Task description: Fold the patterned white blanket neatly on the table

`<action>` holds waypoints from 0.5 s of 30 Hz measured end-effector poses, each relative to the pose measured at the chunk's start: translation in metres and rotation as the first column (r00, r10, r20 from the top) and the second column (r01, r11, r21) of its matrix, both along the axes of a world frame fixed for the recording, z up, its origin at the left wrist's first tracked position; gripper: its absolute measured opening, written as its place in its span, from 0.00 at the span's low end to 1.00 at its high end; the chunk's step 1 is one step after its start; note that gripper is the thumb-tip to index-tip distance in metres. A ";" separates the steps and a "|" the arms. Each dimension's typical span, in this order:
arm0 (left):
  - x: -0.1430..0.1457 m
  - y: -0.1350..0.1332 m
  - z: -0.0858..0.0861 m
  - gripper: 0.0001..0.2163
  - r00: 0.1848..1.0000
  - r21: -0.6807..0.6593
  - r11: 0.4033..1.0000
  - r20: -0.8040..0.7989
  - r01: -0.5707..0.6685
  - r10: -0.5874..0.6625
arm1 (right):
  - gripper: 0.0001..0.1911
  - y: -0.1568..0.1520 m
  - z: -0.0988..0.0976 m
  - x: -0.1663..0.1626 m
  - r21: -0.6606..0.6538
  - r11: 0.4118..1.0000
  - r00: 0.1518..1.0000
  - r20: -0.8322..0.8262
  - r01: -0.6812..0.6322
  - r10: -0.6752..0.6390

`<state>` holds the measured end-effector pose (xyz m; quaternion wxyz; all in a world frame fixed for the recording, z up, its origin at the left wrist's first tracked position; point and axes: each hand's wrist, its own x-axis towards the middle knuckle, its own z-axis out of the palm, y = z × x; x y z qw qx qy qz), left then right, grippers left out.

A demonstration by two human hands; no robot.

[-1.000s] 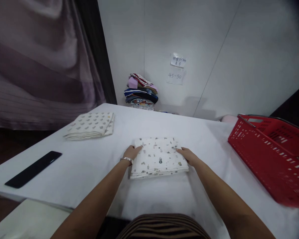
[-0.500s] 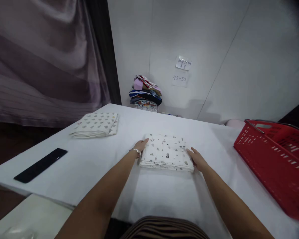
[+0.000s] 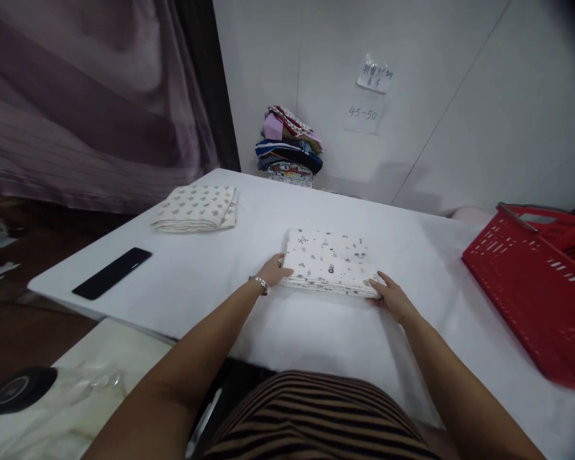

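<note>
Holding, by both near corners, a folded white cloth (image 3: 326, 255) with small grey and tan motifs, set between the hands over a white table (image 3: 186, 271). At the near left corner, left hand (image 3: 274, 272) closed around the edge, thumb over the top, fingers partly hidden; bracelet (image 3: 259, 281) just behind that grip. At the near right corner, right hand (image 3: 393, 298) pinching the layers, thumb above, fingers curled below. Impossible to tell how firm on either side, or whether raised at all along the near edge.

Beyond the left hand and off to its left, a second folded cloth (image 3: 194, 207) with a leaf-like print. Out to the left of the same grip, a black slab (image 3: 112, 273), perhaps a phone. Well to the right of the right hand, a red plastic basket (image 3: 522, 275).

Main worry, as a judgement: layers sliding apart along the near edge, from catching only some folds in the pinch. Also possible: a skewed shape, through pulling harder with one hand; a sagging middle, for want of support between the two corners; creasing or opening at the far edge, from having no hand there.
</note>
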<state>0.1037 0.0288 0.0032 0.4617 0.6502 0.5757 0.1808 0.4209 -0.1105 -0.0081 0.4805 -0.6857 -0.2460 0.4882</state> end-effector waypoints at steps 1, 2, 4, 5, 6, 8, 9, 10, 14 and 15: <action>0.001 -0.002 0.000 0.33 1.000 0.011 1.000 -0.005 -0.013 0.013 | 0.40 -0.001 -0.002 -0.001 0.006 1.000 1.000 0.029 -0.008 0.008; 0.001 -0.003 -0.001 0.33 0.999 0.020 0.999 -0.010 -0.030 0.031 | 0.40 -0.002 -0.003 -0.001 0.006 1.000 0.996 0.084 -0.022 0.022; 0.001 -0.007 -0.004 0.34 0.998 0.043 0.997 -0.016 -0.064 0.065 | 0.38 -0.005 -0.005 -0.002 -0.018 0.998 0.955 0.292 -0.054 0.057; 0.001 -0.009 -0.005 0.34 0.997 0.062 0.995 -0.015 -0.080 0.081 | 0.37 -0.007 -0.006 -0.002 -0.032 0.997 0.898 0.433 -0.064 0.072; 0.000 -0.011 -0.007 0.34 0.995 0.093 0.991 -0.014 -0.097 0.099 | 0.36 -0.008 -0.006 -0.003 -0.037 0.997 0.814 0.576 -0.073 0.081; -0.004 -0.017 -0.008 0.32 0.993 0.202 0.973 -0.014 -0.113 0.118 | 0.34 -0.011 -0.004 -0.005 0.006 0.993 0.601 0.796 -0.114 0.064; -0.006 -0.020 -0.008 0.30 0.994 0.280 0.955 -0.020 -0.102 0.112 | 0.31 -0.012 -0.003 -0.008 0.048 0.986 0.509 0.860 -0.157 0.040; -0.008 -0.023 -0.007 0.26 0.995 0.364 0.929 -0.032 -0.073 0.091 | 0.28 -0.012 -0.001 -0.011 0.092 0.971 0.442 0.897 -0.221 0.015; -0.017 -0.030 -0.002 0.10 0.984 0.595 0.787 -0.158 0.162 -0.083 | 0.15 -0.004 0.007 -0.035 0.165 0.835 0.365 0.930 -0.525 0.046; -0.018 -0.031 -0.001 0.09 0.971 0.612 0.759 -0.206 0.224 -0.121 | 0.14 -0.001 0.008 -0.042 0.150 0.796 0.355 0.931 -0.586 0.086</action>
